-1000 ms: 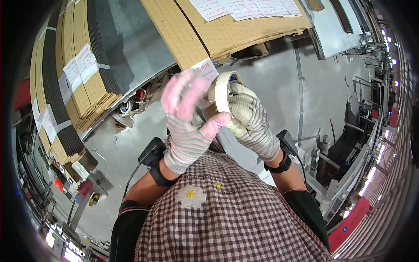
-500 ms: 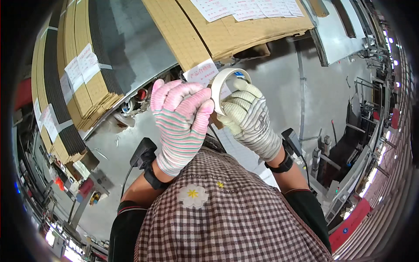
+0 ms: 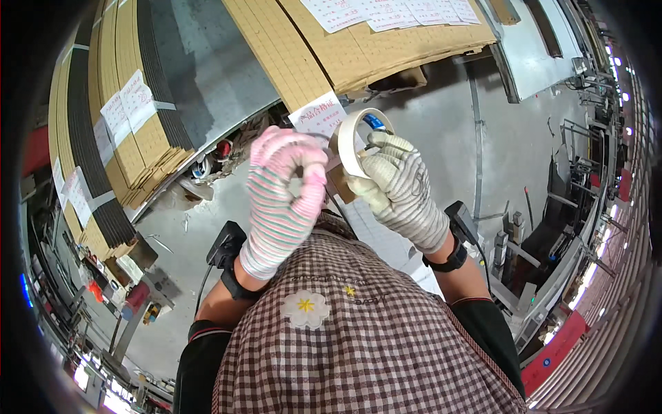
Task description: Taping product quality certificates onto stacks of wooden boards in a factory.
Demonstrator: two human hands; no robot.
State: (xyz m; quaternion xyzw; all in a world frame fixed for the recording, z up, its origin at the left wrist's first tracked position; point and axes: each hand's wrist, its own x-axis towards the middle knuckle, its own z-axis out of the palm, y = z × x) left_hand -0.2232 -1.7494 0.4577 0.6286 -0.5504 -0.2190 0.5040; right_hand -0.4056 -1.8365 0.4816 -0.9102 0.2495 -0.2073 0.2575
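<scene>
My right hand (image 3: 403,193), in a grey-white knit glove, is closed on a roll of off-white tape (image 3: 349,148). The roll stands on edge, its fingers and thumb gripping the right side. A blue patch (image 3: 374,122) shows on the inside of the ring. Just left of the roll, my left hand (image 3: 283,190), in a pink-and-green striped glove, has its fingers curled and the thumb brought to the forefinger. Whatever lies in that pinch, if anything, cannot be made out. A white printed paper slip (image 3: 318,116) lies on the cardboard edge behind the hands.
Flat cardboard stacks (image 3: 400,52) with paper slips lie ahead. Strapped cardboard bundles (image 3: 131,103) stand at the left beside a grey tabletop (image 3: 214,62). Metal frames (image 3: 552,269) line the right side. A checked apron (image 3: 358,331) covers my front.
My left hand has drawn back left and slightly down from the tape roll, its fingers now more tightly curled. The roll has tilted slightly in my right hand.
</scene>
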